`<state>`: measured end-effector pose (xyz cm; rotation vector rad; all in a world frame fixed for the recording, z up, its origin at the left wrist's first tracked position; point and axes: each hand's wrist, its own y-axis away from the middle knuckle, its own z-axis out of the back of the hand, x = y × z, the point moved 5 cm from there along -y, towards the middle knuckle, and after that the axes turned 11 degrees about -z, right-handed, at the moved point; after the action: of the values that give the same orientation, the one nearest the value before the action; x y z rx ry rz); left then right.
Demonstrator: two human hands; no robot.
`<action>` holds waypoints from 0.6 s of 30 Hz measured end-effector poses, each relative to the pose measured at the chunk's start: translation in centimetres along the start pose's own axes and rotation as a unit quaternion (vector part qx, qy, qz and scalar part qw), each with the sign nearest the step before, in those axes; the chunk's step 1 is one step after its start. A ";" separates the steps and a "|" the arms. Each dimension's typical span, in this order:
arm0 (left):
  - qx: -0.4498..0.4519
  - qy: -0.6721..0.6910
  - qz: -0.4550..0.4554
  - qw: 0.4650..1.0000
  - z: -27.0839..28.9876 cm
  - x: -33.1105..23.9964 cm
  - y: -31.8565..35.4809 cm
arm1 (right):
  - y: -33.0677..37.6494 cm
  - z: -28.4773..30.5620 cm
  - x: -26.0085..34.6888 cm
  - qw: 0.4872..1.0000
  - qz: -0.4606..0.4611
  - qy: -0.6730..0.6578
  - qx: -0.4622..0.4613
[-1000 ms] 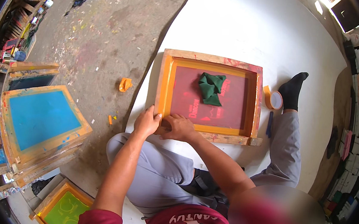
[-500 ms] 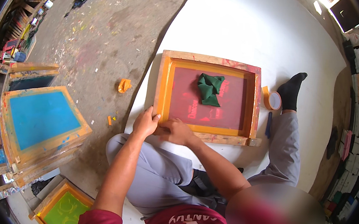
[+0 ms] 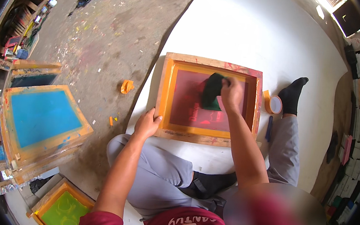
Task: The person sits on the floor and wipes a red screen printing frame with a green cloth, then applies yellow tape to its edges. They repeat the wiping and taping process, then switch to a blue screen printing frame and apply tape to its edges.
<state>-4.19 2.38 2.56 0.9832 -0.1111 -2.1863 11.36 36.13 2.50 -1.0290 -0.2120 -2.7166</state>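
Note:
In front of my crossed leg lies a screen printing frame (image 3: 212, 139), wooden, with orange tape lining its inside and a dark red mesh (image 3: 186, 87) bearing lighter print shapes. My left hand (image 3: 146, 124) grips the frame's near left corner, thumb over the wood. Over the mesh, my right hand (image 3: 232, 93) pinches a dark green cloth (image 3: 211, 91), which hangs blurred from the fingers. Whether the cloth's lower edge touches the mesh I cannot tell.
A roll of orange tape (image 3: 274, 104) and a dark blue strip (image 3: 269, 129) lie right of the frame on a white sheet (image 3: 248, 28). Crumpled orange tape (image 3: 126, 86) sits on the floor. Stacked blue screens (image 3: 45, 117) stand left, a green screen (image 3: 64, 212) below them.
My right hand has left the frame's near edge, reached over the mesh and taken hold of the green cloth, lifting part of it. My left hand stays on the corner.

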 end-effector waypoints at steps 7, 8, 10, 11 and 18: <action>-0.012 -0.017 0.024 1.000 -0.8 2.1 0.2 | 12.0 -1.7 3.4 0.944 0.215 -0.005 0.251; 0.004 -0.006 0.023 1.000 -0.7 1.6 -0.1 | 13.9 -3.0 2.9 0.936 0.204 -0.010 0.286; 0.032 0.014 0.026 0.999 -0.3 0.6 -0.2 | 17.2 -5.6 2.7 0.916 0.181 0.014 0.357; 0.011 -0.002 0.015 1.000 -0.4 0.7 -0.1 | 18.4 -6.7 2.8 0.904 0.167 0.044 0.391; -0.016 -0.041 -0.004 0.999 -0.8 0.7 -0.4 | 19.8 -12.2 4.8 0.868 0.176 0.166 0.433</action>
<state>-4.13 2.37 1.42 0.8787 -0.1103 -2.2287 5.33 13.65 -2.35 -0.2862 -0.9576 -2.0270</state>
